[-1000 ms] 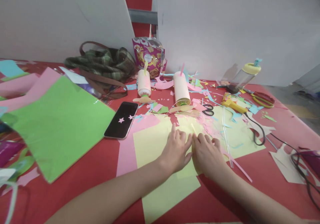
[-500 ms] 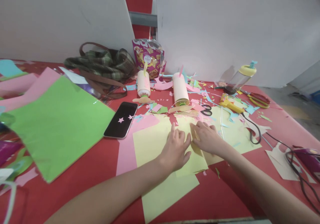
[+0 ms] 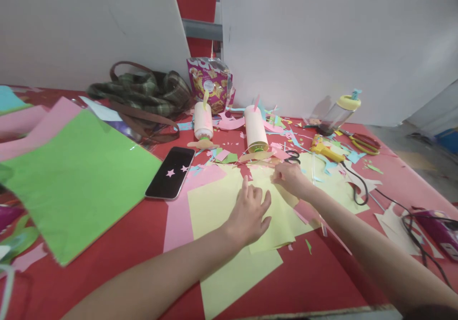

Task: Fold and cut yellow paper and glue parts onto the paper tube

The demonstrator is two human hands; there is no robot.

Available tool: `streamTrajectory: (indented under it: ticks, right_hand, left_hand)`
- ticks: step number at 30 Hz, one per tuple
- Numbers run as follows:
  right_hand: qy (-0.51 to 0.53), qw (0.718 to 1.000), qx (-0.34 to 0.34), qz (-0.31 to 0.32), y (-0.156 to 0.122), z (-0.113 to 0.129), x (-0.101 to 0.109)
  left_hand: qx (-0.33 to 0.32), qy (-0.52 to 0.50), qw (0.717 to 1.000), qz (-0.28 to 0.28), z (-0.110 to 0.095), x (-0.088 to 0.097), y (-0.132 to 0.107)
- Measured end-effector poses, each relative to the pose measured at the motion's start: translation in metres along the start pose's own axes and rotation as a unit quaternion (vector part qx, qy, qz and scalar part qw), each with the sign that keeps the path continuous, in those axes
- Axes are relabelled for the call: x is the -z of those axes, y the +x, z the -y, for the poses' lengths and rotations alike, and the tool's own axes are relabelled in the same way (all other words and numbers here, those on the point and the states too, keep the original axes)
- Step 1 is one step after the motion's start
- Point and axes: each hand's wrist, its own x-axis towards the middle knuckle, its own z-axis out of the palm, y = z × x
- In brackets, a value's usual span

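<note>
Red tabletop (image 3: 304, 282), strewn with paper scraps (image 3: 232, 158).
Yellow paper (image 3: 214, 205) is covered in part by the left hand (image 3: 248, 215), fingers spread; farther off, the right hand (image 3: 290, 179) is curled, whether around anything cannot be told. Beyond both hands, white lettering on a purple snack bag (image 3: 211, 84) cannot be clearly read.

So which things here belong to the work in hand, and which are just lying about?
Seemingly in the work:
yellow paper, under the left hand and by the right hand
black-handled scissors, probably

Apparently just lying about:
phone
plaid bag
snack bag
yellow-lidded container
</note>
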Motion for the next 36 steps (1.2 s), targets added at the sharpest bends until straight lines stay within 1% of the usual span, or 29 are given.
streamTrajectory:
  ticks: [6, 18, 27, 32, 36]
  right_hand:
    - [0.021, 0.998, 0.044, 0.031, -0.008, 0.005, 0.005]
    - [0.033, 0.994, 0.088, 0.059, -0.022, 0.006, 0.008]
    - [0.045, 0.992, 0.071, 0.089, -0.034, 0.013, 0.012]
    - [0.025, 0.992, 0.063, 0.105, -0.042, 0.017, 0.012]
    - [0.029, 0.992, 0.057, 0.113, -0.05, 0.02, 0.015]
  left_hand:
    - [0.001, -0.003, 1.0, 0.006, 0.001, 0.001, 0.0]
    - [0.002, -0.017, 1.0, 0.006, 0.0, 0.002, 0.0]
    - [0.005, -0.039, 0.999, 0.002, 0.001, 0.001, 0.0]
    - [0.0, -0.027, 1.0, 0.012, 0.001, 0.002, 0.0]
    - [0.003, -0.021, 1.0, 0.011, 0.0, 0.001, 0.0]
